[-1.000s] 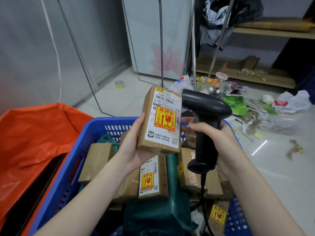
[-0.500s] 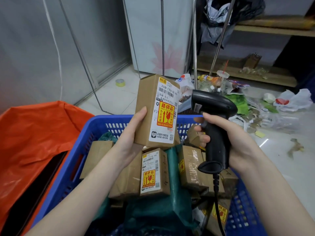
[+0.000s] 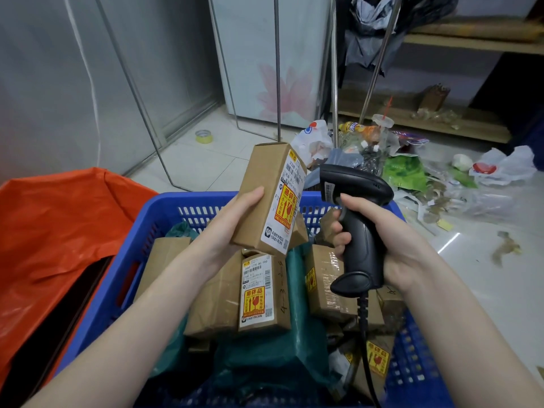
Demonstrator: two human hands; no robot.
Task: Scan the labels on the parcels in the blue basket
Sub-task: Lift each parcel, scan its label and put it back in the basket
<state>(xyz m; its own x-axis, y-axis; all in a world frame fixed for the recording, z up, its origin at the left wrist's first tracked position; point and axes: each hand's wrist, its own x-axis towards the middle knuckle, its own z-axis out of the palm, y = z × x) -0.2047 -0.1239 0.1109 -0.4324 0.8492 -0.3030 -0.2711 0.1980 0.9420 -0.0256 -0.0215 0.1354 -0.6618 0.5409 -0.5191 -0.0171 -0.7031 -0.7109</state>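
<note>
Tiled floor (image 3: 206,160), pale panels at the far wall, litter (image 3: 412,172) strewn far right. Tape roll (image 3: 204,136) on the floor far left. Orange bag (image 3: 59,231) hard against the basket's left side.

Basket (image 3: 123,278) sat near me, full of brown parcels and a green mailer (image 3: 297,334). One parcel (image 3: 257,295) lay label up in the middle.

My left hand (image 3: 232,225) held the box (image 3: 268,198) up over the far half of the basket, thumb on the left face, fingers wrapped round behind and under. My right hand (image 3: 391,240) was closed round the scanner (image 3: 357,228) grip, index finger on the trigger, cable (image 3: 365,343) trailing down into the parcels.

Box stood roughly upright, long axis running near-to-far and up, top end leaning away from me. Its label (image 3: 287,207) faced right, toward the scanner, barcode near the top. Scanner nose pointed left at that face, just beside it, not touching.

Risks, as I judged them:
- Nose sat very near the label; too near or too steep and the read could fail.
- Nose looked level with the middle of the label, below the barcode; it might miss it.
- Box was gripped near its bottom; a slack hold could tip it into the basket.
- Cable lay among the parcels and might snag when I moved.
</note>
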